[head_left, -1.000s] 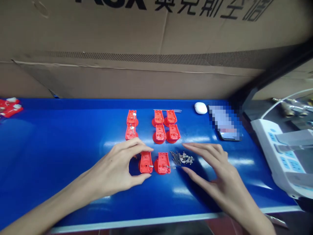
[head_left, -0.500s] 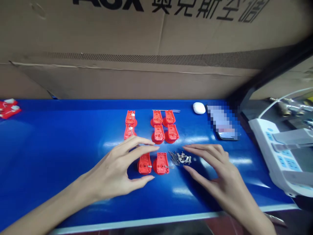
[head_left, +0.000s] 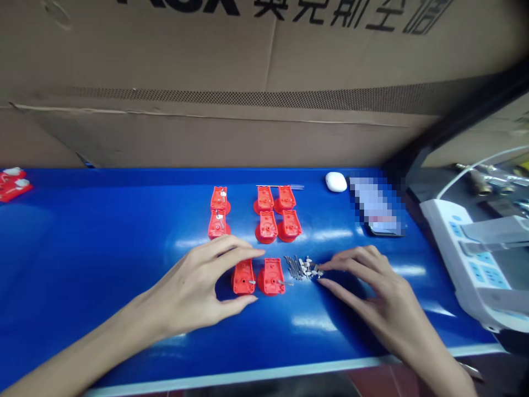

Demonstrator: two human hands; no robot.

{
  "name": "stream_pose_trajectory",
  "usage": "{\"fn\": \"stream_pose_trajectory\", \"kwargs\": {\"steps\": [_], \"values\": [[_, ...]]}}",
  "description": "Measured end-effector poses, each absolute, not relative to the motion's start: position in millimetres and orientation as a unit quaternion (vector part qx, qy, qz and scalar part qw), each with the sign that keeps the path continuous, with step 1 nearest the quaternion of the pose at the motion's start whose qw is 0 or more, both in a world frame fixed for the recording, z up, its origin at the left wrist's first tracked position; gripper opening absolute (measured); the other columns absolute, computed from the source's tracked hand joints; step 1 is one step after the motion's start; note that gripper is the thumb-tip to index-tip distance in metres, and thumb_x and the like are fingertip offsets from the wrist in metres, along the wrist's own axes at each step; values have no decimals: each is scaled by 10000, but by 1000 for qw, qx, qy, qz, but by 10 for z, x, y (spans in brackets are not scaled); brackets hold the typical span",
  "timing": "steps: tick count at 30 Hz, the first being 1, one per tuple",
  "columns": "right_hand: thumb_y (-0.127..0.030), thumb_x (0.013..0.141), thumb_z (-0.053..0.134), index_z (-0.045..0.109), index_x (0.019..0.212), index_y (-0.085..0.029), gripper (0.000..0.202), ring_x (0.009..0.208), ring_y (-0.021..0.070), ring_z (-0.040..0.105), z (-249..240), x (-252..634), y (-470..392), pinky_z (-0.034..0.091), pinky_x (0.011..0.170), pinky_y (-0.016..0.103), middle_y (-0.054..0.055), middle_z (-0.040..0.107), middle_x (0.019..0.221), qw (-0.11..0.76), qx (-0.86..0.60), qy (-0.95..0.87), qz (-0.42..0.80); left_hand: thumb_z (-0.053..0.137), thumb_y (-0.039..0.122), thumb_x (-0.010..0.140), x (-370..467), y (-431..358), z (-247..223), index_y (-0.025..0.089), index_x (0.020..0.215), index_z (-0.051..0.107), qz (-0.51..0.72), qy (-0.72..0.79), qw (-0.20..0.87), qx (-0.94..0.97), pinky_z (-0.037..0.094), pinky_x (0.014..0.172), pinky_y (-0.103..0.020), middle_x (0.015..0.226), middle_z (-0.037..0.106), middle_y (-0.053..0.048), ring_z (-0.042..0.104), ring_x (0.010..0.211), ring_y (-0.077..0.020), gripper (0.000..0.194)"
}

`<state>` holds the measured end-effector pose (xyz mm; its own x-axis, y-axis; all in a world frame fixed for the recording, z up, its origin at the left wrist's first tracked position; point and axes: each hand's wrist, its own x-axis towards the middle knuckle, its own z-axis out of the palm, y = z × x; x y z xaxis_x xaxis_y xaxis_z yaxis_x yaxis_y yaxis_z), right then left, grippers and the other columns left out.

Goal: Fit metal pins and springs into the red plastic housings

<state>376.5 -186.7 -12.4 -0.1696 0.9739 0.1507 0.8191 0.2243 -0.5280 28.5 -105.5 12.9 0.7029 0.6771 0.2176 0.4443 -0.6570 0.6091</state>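
My left hand (head_left: 202, 284) is open, its fingers and thumb apart around a red plastic housing (head_left: 243, 277) without visibly gripping it. Beside that stands a second red housing (head_left: 272, 275); a small grey metal pin sticks out of each. My right hand (head_left: 372, 286) has its fingertips and thumb at the right edge of a small pile of whitish metal pieces (head_left: 306, 268). A narrow gap shows between those fingertips. Thin grey pins (head_left: 293, 268) lie side by side just left of the pile.
More red housings (head_left: 268, 227) stand in rows further back, two of them (head_left: 217, 223) with white pieces inside. A white case (head_left: 336, 182), a blurred phone (head_left: 376, 207) and a white device (head_left: 467, 259) lie to the right. Cardboard (head_left: 206, 138) closes off the back.
My right hand's fingers and thumb have drawn closer together and now reach the right edge of the metal pieces. My left hand has stayed nearly still, open around the red housing.
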Motion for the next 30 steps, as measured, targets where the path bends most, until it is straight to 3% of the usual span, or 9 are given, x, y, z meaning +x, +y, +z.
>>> {"fn": "stream_pose_trajectory", "kwargs": {"steps": [9, 21, 27, 30], "values": [[-357, 1109, 648, 763, 1224, -376, 164, 1121, 252, 653, -192, 3715, -1832, 465, 1065, 491, 30, 696, 1185, 236, -576, -762, 179, 870, 278, 922, 295, -1058, 150, 283, 1480, 649, 223, 316, 268, 882, 624, 1082, -371, 1399, 746, -48, 743, 1234, -236, 600], [-257, 1104, 639, 792, 1193, -326, 191, 1035, 231, 718, -226, 3785, -1950, 547, 1011, 456, 34, 762, 1127, 260, -546, -773, 190, 885, 303, 901, 329, -1083, 261, 235, 1438, 671, 273, 296, 241, 883, 643, 1022, -380, 1320, 769, -88, 760, 1174, -247, 583], [-167, 1014, 751, 802, 1172, -310, 219, 999, 246, 716, 59, 3664, -2013, 593, 859, 419, 44, 771, 1073, 328, -531, -772, 123, 872, 188, 841, 323, -1181, 270, 241, 1428, 698, 404, 235, 202, 860, 686, 872, -404, 1110, 797, -82, 777, 995, -254, 614], [-159, 980, 762, 825, 1220, -357, 317, 936, 268, 740, 286, 3505, -2108, 623, 761, 413, 43, 793, 1048, 363, -517, -768, 104, 839, 139, 888, 347, -1276, 296, 267, 1425, 720, 407, 213, 258, 850, 704, 814, -349, 1022, 821, -47, 800, 864, -210, 565]]}}
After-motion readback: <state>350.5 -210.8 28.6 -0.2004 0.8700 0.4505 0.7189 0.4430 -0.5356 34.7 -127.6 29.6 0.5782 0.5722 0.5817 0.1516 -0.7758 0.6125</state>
